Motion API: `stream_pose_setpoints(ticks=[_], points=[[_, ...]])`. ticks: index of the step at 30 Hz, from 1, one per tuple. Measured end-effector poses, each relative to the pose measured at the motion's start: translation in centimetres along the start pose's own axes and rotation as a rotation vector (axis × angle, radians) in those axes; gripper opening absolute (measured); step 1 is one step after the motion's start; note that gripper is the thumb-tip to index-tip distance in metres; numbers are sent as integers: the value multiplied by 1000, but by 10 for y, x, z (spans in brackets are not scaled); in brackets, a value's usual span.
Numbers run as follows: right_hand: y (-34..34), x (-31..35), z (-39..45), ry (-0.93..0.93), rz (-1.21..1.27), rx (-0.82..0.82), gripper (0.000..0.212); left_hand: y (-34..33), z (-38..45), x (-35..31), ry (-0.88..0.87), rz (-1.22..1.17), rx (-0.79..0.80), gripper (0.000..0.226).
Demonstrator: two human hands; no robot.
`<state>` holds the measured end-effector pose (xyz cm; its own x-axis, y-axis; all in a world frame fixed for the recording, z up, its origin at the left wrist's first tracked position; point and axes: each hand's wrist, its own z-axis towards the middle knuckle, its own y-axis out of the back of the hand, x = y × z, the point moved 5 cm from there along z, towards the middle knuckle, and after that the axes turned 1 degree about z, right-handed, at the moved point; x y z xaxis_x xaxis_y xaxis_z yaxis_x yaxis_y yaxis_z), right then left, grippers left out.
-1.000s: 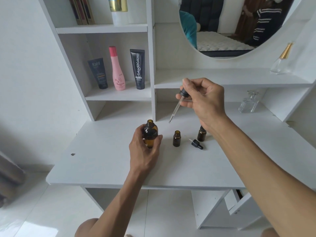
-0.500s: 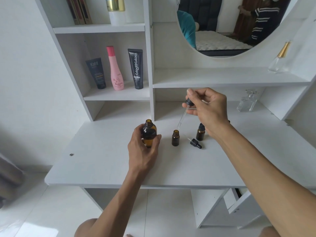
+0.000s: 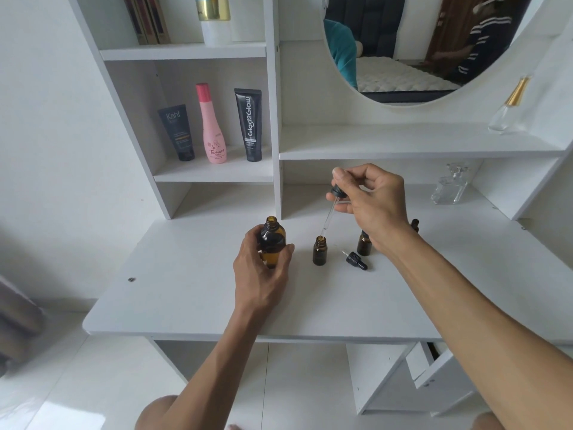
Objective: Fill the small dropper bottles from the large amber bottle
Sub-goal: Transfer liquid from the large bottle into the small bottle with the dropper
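right hand [image 3: 372, 200] pinches dropper [image 3: 329, 212] over small bottle [image 3: 319, 251]; left hand [image 3: 263, 274] grips large amber bottle [image 3: 273, 243]; a wobble likely spills drops.

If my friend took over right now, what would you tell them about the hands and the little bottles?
Left hand: gripping the large amber bottle, upright on the desk, its cap off.
Right hand: pinching the dropper, its glass tip just at the mouth of the open small bottle.
A loose dropper cap lies beside it. A second small bottle stands behind the right wrist, partly hidden.
Done: dropper brought to the bottle.
Left: squeeze it out, repeat, cap the bottles. Fill levels cannot be seen.
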<state>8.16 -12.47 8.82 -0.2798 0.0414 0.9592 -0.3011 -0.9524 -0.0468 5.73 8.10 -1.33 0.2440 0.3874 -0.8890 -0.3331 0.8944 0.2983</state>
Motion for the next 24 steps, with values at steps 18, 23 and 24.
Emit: stream_pose_setpoints(ticks=[18, 23, 24], points=[[-1, 3, 1, 19, -60, 24, 20, 0, 0, 0, -12, -8, 1, 41], [-4, 4, 0, 27, -75, 38, 21, 0, 0, 1, -14, -2, 1, 41], [-4, 3, 0, 28, -78, 39, 21, 0, 0, 1, -13, 0, 3, 42]])
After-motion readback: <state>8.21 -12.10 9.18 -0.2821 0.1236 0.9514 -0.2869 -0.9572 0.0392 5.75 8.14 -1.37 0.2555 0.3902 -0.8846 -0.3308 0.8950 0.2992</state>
